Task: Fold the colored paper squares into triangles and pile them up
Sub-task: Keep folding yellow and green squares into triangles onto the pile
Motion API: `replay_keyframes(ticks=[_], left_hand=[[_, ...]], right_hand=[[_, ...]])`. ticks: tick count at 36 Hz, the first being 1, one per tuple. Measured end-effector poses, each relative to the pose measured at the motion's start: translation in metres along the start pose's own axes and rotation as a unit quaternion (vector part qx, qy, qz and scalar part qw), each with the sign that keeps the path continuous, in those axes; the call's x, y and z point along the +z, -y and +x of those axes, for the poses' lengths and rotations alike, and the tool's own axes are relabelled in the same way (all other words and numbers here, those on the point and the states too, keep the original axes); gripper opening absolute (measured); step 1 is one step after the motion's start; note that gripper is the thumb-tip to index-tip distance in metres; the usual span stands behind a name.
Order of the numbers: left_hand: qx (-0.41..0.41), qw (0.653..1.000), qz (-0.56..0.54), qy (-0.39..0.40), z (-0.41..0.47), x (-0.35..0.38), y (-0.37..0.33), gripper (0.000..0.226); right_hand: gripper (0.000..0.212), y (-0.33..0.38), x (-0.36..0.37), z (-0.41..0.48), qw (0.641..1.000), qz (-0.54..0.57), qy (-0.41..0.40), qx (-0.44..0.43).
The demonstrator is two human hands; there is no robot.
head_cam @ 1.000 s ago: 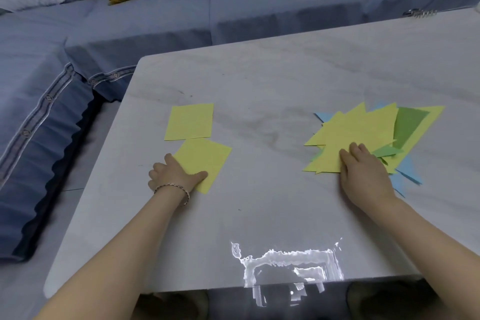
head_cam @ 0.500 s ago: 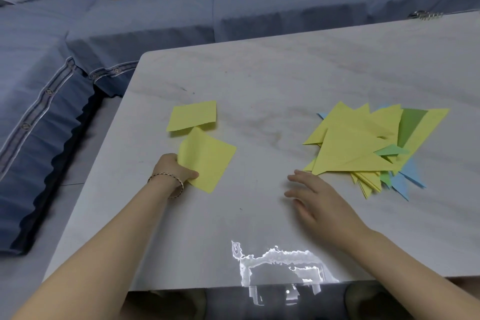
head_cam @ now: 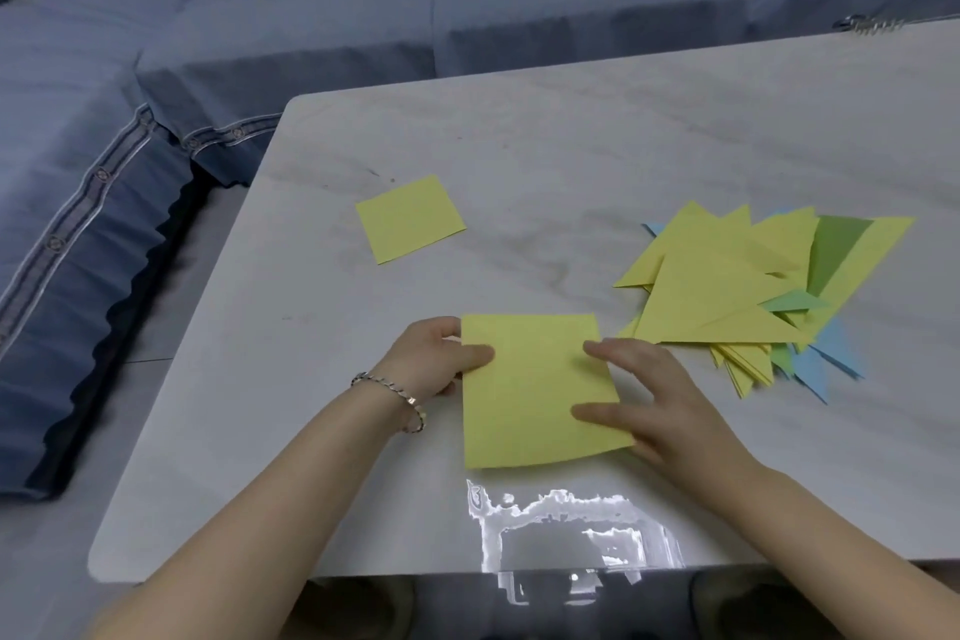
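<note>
Head view, lower centre: left hand [head_cam: 441,360] pinches the yellow square [head_cam: 535,395] by its left edge; right hand [head_cam: 662,405] rests spread fingers on its right side. Folding seems about to begin: next, bring one corner onto its opposite, then add it to the triangle pile [head_cam: 727,296].

free: table [head_cam: 545,224] open between loose square [head_cam: 410,218] and triangle pile [head_cam: 727,296] | blocked: right side, by pile
</note>
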State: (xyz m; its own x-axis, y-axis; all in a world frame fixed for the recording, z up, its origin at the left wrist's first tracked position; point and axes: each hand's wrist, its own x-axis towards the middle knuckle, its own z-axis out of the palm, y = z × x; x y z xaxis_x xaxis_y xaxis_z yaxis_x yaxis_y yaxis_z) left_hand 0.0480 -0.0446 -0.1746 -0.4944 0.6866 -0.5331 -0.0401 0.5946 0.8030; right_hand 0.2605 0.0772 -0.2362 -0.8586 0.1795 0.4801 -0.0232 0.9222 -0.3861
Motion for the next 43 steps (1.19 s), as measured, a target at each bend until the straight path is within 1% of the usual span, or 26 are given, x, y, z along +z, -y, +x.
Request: replay_keyframes(ticks=[2,5,8,10,12,13,16,17,18,20,22,24,26,28,30,33,35,43], left_hand=[[0.016,0.999,-0.011,-0.04,0.002,0.007,-0.002,0.015],[0.075,0.994,-0.006,-0.081,0.002,0.018,-0.004,0.019],[0.144,0.983,0.049,-0.099,-0.001,0.027,-0.006,0.024],[0.182,0.975,0.1,-0.084,-0.005,0.033,-0.008,0.025],[0.205,0.967,0.142,-0.046,-0.012,0.04,-0.011,0.017],[0.213,0.965,0.153,-0.026,-0.014,0.044,-0.013,0.013],[0.216,0.967,0.133,0.014,-0.021,0.051,-0.015,0.015],[0.209,0.971,0.115,0.022,-0.023,0.053,-0.015,0.016],[0.202,0.974,0.097,0.026,-0.025,0.055,-0.016,0.017],[0.195,0.978,0.066,0.014,-0.026,0.058,-0.016,0.02],[0.197,0.98,0.033,-0.018,-0.026,0.06,-0.015,0.022],[0.203,0.978,-0.001,-0.051,-0.028,0.062,-0.014,0.019],[0.204,0.977,-0.027,-0.063,-0.031,0.064,-0.012,0.015],[0.207,0.975,-0.02,-0.074,-0.033,0.065,-0.009,0.025],[0.205,0.974,-0.01,-0.093,-0.033,0.066,-0.006,0.032],[0.193,0.975,-0.023,-0.109,-0.034,0.067,-0.005,0.032],[0.189,0.975,-0.03,-0.112,-0.034,0.067,-0.004,0.032],[0.19,0.973,-0.043,-0.121,-0.034,0.068,-0.003,0.029]], right_hand=[[0.027,0.002,-0.002,-0.001,1.0,-0.007,0.012,-0.018],[0.025,0.004,-0.005,-0.004,0.999,0.017,0.036,-0.021],[0.026,0.012,-0.008,0.002,0.995,0.083,0.044,0.021],[0.03,0.018,-0.01,0.006,0.988,0.127,0.04,0.075],[0.03,0.023,-0.011,0.011,0.971,0.175,0.022,0.158],[0.025,0.025,-0.011,0.013,0.961,0.193,0.006,0.2],[0.006,0.027,-0.013,0.024,0.925,0.232,-0.045,0.299],[0.011,0.027,-0.014,0.027,0.915,0.241,-0.058,0.319],[0.017,0.027,-0.015,0.029,0.904,0.258,-0.067,0.335],[0.014,0.028,-0.016,0.032,0.879,0.305,-0.079,0.357],[0.016,0.03,-0.017,0.034,0.859,0.332,-0.091,0.378],[0.019,0.032,-0.015,0.035,0.851,0.336,-0.104,0.39],[0.018,0.034,-0.015,0.036,0.848,0.331,-0.12,0.397],[0.018,0.036,-0.014,0.037,0.842,0.33,-0.138,0.404],[0.021,0.037,-0.013,0.037,0.826,0.342,-0.163,0.417],[0.024,0.04,-0.012,0.038,0.804,0.373,-0.178,0.427],[0.025,0.04,-0.013,0.037,0.803,0.375,-0.173,0.43],[0.026,0.044,-0.016,0.039,0.815,0.362,-0.174,0.417]])
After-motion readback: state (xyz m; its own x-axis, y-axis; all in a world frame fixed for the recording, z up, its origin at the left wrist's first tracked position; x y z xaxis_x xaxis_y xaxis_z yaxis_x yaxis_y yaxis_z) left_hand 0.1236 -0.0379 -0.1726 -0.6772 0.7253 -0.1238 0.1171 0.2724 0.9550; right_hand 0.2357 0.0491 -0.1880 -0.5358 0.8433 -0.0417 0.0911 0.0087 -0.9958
